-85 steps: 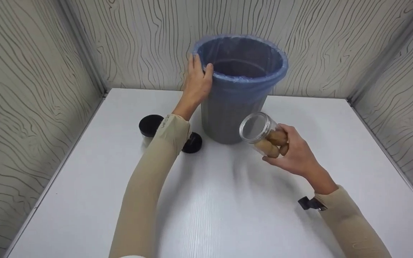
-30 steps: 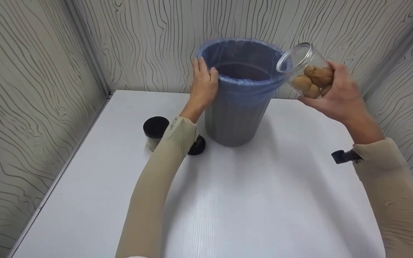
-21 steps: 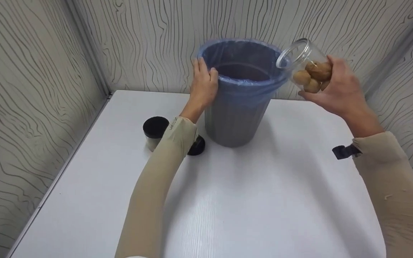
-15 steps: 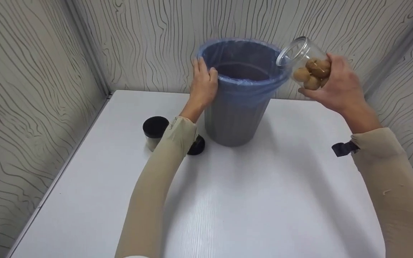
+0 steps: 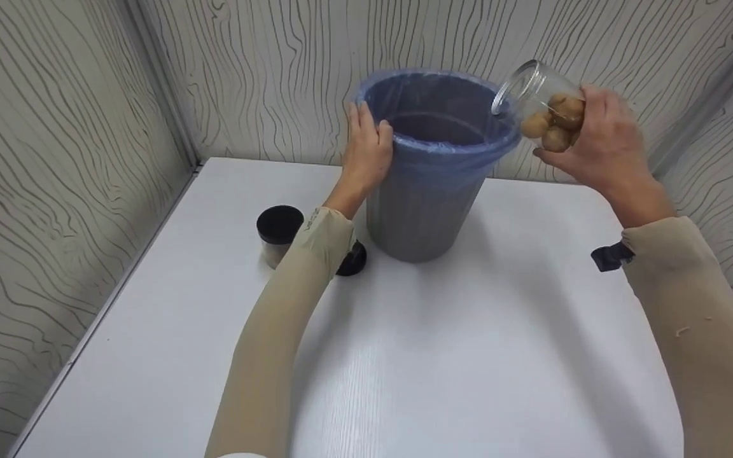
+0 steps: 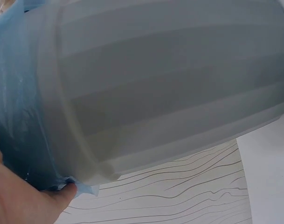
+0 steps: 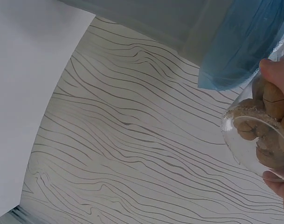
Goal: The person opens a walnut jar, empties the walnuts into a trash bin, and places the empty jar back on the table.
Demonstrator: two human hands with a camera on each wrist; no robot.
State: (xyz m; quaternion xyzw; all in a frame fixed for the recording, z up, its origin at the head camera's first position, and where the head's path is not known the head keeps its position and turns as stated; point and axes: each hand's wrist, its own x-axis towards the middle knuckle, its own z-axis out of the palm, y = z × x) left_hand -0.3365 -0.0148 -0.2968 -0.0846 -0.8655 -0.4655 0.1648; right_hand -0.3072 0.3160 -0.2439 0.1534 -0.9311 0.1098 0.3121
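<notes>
My right hand grips a clear jar raised beside the bin. Its mouth tilts left and slightly down over the right rim. Several brown walnuts lie in its lower part; the right wrist view shows their seams and crumbs at the jar's base. On the tabletop stands a grey trash can, lined with a blue bag folded over the rim. My left hand lies against its left side, fingers straight up to the rim. In the left wrist view the thumb presses the bag's edge.
Left of the bin, a jar with a black top stands on the white table. A black lid lies partly behind my left sleeve. Patterned panels close in the back and both sides.
The right hand has raised the jar from in front of the bin to its right rim. Lately it edges higher and the mouth tips further down. The left hand keeps its place.
</notes>
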